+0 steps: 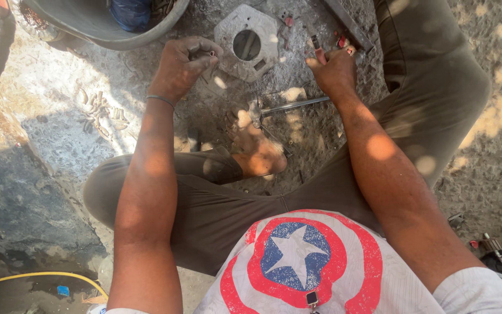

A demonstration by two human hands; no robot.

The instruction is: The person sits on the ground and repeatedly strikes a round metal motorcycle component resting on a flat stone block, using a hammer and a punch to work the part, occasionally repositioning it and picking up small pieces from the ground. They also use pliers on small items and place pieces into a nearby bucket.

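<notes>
left hand [182, 65] pinched on a small dark metal piece just beside the grey metal plate [247, 40] with its round hole, right hand [333, 71] clenched around a red-handled tool [317, 52], both raised over gritty ground [59, 99], likely for working room.

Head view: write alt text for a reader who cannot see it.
A person sitting on rough ground works with both hands: the left hand pinches a small part beside a grey octagonal metal plate with a round hole, while the right hand grips a red-handled tool.
</notes>
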